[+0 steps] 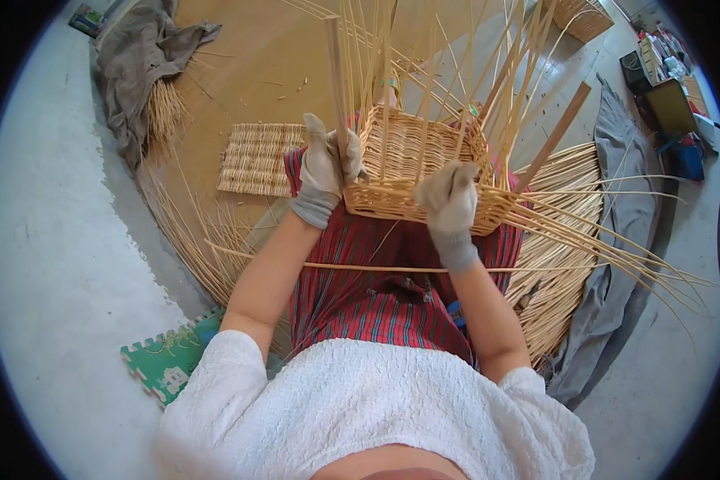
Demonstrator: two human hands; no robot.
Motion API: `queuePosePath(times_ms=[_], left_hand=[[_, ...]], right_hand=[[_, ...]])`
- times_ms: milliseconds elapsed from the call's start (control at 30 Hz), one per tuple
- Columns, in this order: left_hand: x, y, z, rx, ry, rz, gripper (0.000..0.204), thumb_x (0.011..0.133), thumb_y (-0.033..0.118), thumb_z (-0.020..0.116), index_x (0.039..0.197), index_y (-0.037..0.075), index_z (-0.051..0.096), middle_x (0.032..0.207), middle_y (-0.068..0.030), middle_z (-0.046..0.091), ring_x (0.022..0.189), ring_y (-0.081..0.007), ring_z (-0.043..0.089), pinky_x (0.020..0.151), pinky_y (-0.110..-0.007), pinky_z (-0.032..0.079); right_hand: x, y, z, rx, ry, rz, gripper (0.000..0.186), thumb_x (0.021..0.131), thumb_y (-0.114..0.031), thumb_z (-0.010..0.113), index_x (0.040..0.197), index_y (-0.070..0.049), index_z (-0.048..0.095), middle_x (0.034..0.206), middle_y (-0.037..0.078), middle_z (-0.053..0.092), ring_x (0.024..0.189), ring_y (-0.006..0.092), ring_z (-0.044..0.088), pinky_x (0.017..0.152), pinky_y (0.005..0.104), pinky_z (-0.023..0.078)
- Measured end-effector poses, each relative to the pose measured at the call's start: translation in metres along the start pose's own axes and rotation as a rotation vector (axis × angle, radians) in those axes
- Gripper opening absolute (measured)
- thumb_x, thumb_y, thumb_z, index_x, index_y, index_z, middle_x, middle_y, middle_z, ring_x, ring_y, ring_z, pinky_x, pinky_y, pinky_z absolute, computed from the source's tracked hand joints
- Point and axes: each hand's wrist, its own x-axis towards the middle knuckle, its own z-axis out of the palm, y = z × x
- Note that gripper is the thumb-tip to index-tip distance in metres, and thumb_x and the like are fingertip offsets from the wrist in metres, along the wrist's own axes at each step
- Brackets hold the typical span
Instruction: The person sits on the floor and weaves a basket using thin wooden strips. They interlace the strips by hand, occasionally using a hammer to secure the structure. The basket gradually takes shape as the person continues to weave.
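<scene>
A half-woven rectangular wicker basket (408,198) rests on my lap, with upright wooden stakes at its corners and long pale rods rising from it. My left hand (330,164), in a pale glove, is closed round the left wooden stake (335,72) at the basket's corner. My gloved right hand (450,200) is closed at the front rim, to the right of centre; what lies in its fingers is hidden. Loose rods (616,253) stick out from the right end of the basket. A single long rod (368,268) crosses below the basket.
A flat woven panel (252,160) lies behind my left arm. Bundled rods (558,312) and grey cloth (592,360) are at right. More reeds (168,120) lie under cloth at upper left. A green foam mat (168,368) is at lower left. Another basket (580,16) sits behind.
</scene>
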Motion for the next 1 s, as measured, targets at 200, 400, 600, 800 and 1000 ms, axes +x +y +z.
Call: queuePosePath(times_ms=[200, 400, 600, 800, 1000], left_hand=[[-0.008, 0.003, -0.016, 0.506, -0.300, 0.141, 0.027, 0.097, 0.029, 0.071, 0.095, 0.010, 0.052, 0.102, -0.0091, 0.063, 0.098, -0.0167, 0.062, 0.085, -0.032, 0.053], [-0.011, -0.004, -0.019, 0.685, -0.099, 0.003, 0.023, 0.090, -0.004, 0.068, 0.095, 0.008, 0.049, 0.105, -0.0072, 0.063, 0.106, -0.0170, 0.064, 0.093, -0.033, 0.053], [-0.002, -0.021, -0.028, 0.637, -0.029, 0.108, 0.021, 0.093, -0.009, 0.063, 0.090, 0.007, 0.051, 0.093, -0.0028, 0.062, 0.100, -0.0138, 0.064, 0.088, -0.031, 0.054], [-0.008, -0.008, -0.022, 0.644, -0.013, 0.047, 0.022, 0.087, -0.004, 0.073, 0.090, 0.006, 0.053, 0.086, -0.0021, 0.064, 0.094, -0.0118, 0.066, 0.086, -0.030, 0.054], [-0.004, -0.017, -0.017, 0.624, -0.024, 0.150, 0.019, 0.089, -0.006, 0.068, 0.089, 0.006, 0.053, 0.086, -0.0004, 0.063, 0.094, -0.0117, 0.066, 0.084, -0.029, 0.053]], right_hand=[[-0.007, -0.033, -0.016, -0.387, 0.169, 0.148, 0.020, 0.107, -0.016, 0.053, 0.113, 0.001, 0.059, 0.090, 0.008, 0.065, 0.077, 0.0151, 0.062, 0.074, 0.0300, 0.055], [0.042, -0.066, 0.029, -0.897, 0.169, 0.160, 0.010, 0.093, -0.003, 0.068, 0.101, 0.002, 0.069, 0.096, 0.010, 0.075, 0.098, 0.0151, 0.071, 0.085, 0.0276, 0.056], [0.129, -0.042, 0.082, -1.257, -0.192, -0.608, 0.049, 0.092, 0.001, 0.065, 0.139, -0.010, 0.058, 0.144, 0.019, 0.056, 0.112, 0.0267, 0.069, 0.096, 0.0340, 0.053], [0.073, -0.042, 0.026, -0.607, -0.115, 0.024, 0.071, 0.093, 0.007, 0.061, 0.155, -0.014, 0.035, 0.146, 0.019, 0.055, 0.118, 0.0276, 0.066, 0.102, 0.0368, 0.052], [0.148, -0.044, 0.052, -1.148, -0.399, -0.574, 0.059, 0.094, 0.006, 0.058, 0.148, -0.012, 0.041, 0.145, 0.019, 0.056, 0.121, 0.0264, 0.063, 0.100, 0.0355, 0.052]])
